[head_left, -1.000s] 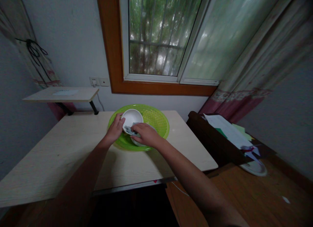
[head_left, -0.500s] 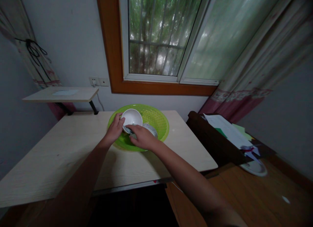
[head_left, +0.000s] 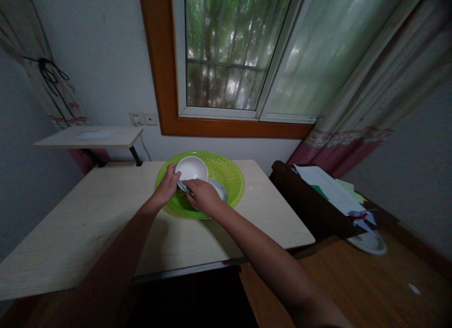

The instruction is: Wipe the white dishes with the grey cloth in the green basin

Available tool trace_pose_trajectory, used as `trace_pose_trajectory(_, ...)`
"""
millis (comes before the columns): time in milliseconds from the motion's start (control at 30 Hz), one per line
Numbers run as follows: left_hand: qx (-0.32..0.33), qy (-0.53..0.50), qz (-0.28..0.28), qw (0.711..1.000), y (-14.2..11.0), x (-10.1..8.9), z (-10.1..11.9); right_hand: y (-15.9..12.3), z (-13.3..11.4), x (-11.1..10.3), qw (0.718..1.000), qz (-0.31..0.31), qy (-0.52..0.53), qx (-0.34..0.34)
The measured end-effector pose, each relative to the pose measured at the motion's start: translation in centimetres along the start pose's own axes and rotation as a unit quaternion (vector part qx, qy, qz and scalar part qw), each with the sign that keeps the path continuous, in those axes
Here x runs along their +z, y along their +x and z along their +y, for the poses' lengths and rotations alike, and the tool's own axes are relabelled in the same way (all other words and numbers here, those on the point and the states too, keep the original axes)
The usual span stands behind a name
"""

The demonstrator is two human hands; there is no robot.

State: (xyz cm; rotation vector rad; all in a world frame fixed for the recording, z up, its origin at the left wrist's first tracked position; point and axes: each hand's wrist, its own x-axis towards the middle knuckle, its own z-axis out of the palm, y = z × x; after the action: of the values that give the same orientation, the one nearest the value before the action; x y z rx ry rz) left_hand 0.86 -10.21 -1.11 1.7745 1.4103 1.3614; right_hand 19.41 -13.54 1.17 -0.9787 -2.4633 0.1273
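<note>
White bowl [head_left: 191, 168] slightly farther right, round mouth upward, in left grip [head_left: 167, 188].

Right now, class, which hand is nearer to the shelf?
Left: the left hand is to the right of the shelf; the right hand is farther right.

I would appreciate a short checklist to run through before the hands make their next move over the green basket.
1. Left hand grips the side of the white bowl: ok.
2. Right hand is at the bowl's near rim, on the bluish piece: ok.
3. White bowl is above the green basket, its opening facing up: ok.
4. Basket sits fully on the table: ok.
5. Grayish dish in the basket is in full view: not ok, the right hand covers part.
6. Bowl's outer underside is clean: cannot tell, it is hidden.
</note>
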Motion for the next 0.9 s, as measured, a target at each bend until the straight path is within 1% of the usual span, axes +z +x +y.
trace_pose_trajectory(133,-0.048,-0.057,0.005,0.997,0.3,0.4,-0.7,-0.3,0.6,-0.7,0.997,-0.015,-0.07,-0.021)
trace_pose_trajectory(200,-0.065,-0.085,0.007,0.994,0.4,0.5,-0.7,-0.5,1.4,-1.0,0.993,-0.015,-0.105,-0.045)
trace_pose_trajectory(333,-0.064,-0.105,0.021,0.992,0.2,0.0,0.0,-1.0,3.2,-1.6,0.98,-0.025,-0.135,-0.143)
trace_pose_trajectory(433,-0.067,-0.12,-0.011,0.99,0.2,-0.5,0.5,-1.2,4.3,-2.1,0.966,-0.034,-0.144,-0.212)
trace_pose_trajectory(533,-0.057,-0.118,-0.041,0.991,0.2,-0.7,1.1,-1.0,5.1,-2.7,0.956,-0.032,-0.151,-0.249)
trace_pose_trajectory(633,-0.054,-0.11,-0.056,0.991,0.2,-0.7,1.6,-0.9,5.6,-3.2,0.958,-0.02,-0.138,-0.251)
trace_pose_trajectory(733,-0.053,-0.084,-0.069,0.993,0.1,-0.6,2.0,-0.8,6.2,-3.4,0.966,-0.013,-0.125,-0.226)
trace_pose_trajectory(833,-0.054,-0.051,-0.065,0.995,0.0,-0.3,1.8,-0.9,6.4,-3.1,0.971,-0.008,-0.135,-0.199)
trace_pose_trajectory(900,-0.048,-0.029,-0.05,0.997,0.1,0.0,1.4,-0.9,6.1,-2.7,0.973,-0.004,-0.148,-0.177)
